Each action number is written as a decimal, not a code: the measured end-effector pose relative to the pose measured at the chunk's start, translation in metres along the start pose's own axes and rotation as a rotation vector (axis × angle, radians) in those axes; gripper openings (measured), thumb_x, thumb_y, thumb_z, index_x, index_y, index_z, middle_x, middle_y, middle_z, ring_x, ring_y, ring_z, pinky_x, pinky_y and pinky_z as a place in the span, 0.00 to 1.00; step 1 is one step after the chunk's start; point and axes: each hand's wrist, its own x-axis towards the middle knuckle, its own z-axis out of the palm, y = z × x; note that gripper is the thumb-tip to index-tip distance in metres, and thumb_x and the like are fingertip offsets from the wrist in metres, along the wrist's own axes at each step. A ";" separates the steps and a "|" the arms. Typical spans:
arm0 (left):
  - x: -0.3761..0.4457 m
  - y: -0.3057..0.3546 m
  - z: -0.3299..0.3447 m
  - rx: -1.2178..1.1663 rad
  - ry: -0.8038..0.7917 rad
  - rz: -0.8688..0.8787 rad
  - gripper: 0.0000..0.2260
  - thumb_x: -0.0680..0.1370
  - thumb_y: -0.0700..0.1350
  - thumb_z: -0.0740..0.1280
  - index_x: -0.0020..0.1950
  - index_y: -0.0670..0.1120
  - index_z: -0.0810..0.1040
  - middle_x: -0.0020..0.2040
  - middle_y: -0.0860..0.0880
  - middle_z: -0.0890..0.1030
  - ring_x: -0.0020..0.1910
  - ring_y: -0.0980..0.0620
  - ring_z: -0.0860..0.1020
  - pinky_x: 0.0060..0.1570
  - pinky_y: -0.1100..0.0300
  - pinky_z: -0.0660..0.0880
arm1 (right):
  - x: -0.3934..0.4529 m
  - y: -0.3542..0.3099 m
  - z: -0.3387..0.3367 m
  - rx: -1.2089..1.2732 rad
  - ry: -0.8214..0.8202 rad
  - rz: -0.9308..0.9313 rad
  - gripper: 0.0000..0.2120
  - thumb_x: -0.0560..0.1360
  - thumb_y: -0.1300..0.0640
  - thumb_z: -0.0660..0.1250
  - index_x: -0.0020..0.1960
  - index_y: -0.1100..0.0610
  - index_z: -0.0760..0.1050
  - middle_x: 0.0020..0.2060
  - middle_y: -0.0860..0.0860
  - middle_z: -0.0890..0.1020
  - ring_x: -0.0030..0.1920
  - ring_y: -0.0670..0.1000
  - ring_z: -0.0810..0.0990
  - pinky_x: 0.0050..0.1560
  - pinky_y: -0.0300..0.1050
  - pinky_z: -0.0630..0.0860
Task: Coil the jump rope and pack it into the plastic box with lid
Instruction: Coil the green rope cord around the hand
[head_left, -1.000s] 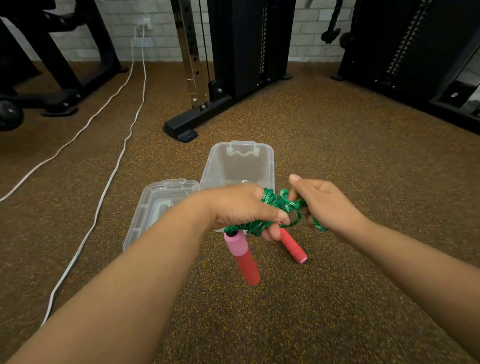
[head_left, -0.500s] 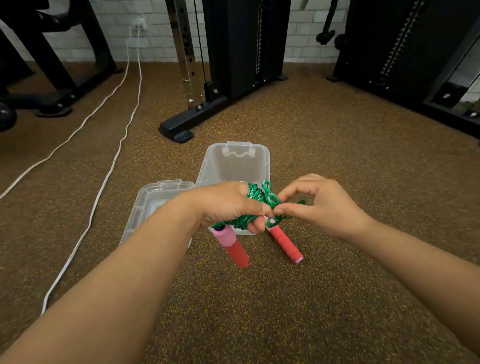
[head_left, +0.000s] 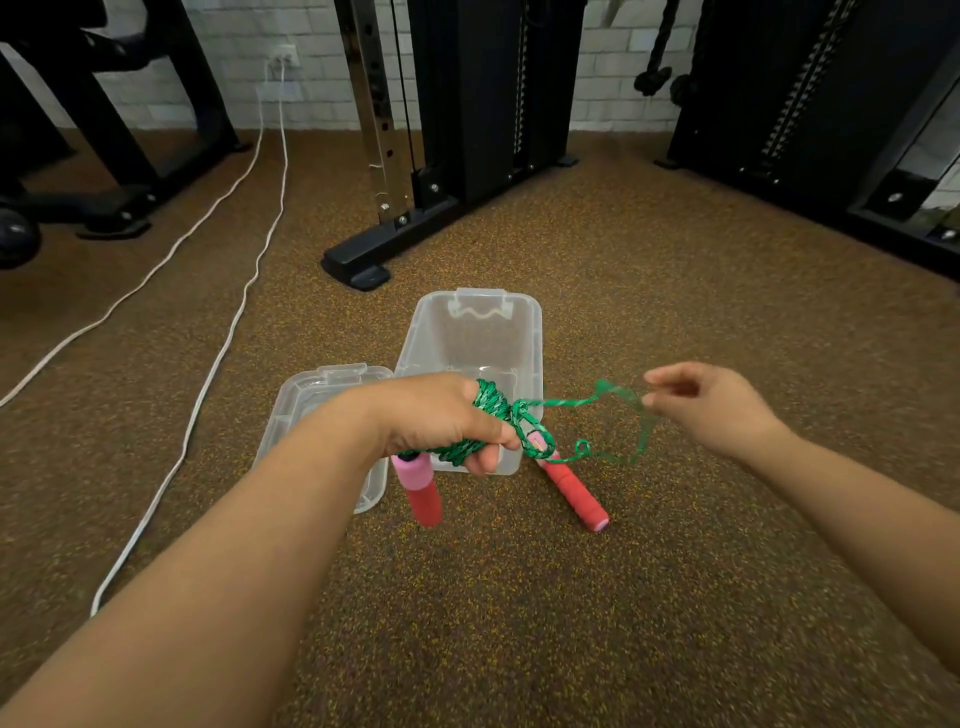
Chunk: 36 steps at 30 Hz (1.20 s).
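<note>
My left hand (head_left: 441, 415) grips a bundle of coiled green jump rope (head_left: 491, 402) just in front of the clear plastic box (head_left: 524, 332). One red handle with a pink end (head_left: 423, 491) hangs below that fist. The other red handle (head_left: 576, 491) dangles to the right of it, above the floor. My right hand (head_left: 701, 402) is out to the right, pinching a loose loop of the green rope (head_left: 623, 392) that stretches back to the bundle. The box stands open on the floor with nothing visible inside. Its clear lid (head_left: 311, 400) lies to the left of it, partly hidden by my left forearm.
The floor is brown speckled rubber. A black gym machine base (head_left: 363, 260) stands just behind the box. Two white cables (head_left: 228, 332) run along the floor on the left. More black equipment (head_left: 831, 130) fills the back right.
My right hand has drawn away to the right from the bundle, pulling out a loop of green rope. The left hand keeps its grip on the coil.
</note>
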 end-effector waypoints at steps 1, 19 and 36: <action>0.001 0.001 0.001 0.017 0.012 -0.012 0.10 0.77 0.42 0.66 0.54 0.37 0.76 0.29 0.52 0.81 0.32 0.54 0.79 0.39 0.65 0.72 | -0.003 -0.002 0.005 -0.017 -0.001 -0.063 0.16 0.73 0.55 0.70 0.60 0.48 0.76 0.52 0.48 0.81 0.43 0.46 0.79 0.40 0.41 0.77; 0.010 0.007 0.014 0.299 0.032 -0.051 0.07 0.76 0.45 0.66 0.47 0.42 0.79 0.31 0.53 0.82 0.31 0.57 0.79 0.41 0.64 0.74 | -0.039 -0.057 0.045 -0.108 -0.370 -0.459 0.14 0.71 0.38 0.66 0.50 0.44 0.83 0.42 0.48 0.86 0.45 0.51 0.83 0.50 0.53 0.78; 0.002 0.009 0.012 -0.065 0.128 0.104 0.06 0.78 0.42 0.64 0.46 0.41 0.79 0.29 0.50 0.78 0.34 0.52 0.76 0.38 0.70 0.71 | -0.042 -0.037 0.053 0.401 -0.271 -0.099 0.06 0.75 0.61 0.68 0.42 0.51 0.79 0.33 0.49 0.84 0.30 0.45 0.80 0.36 0.44 0.77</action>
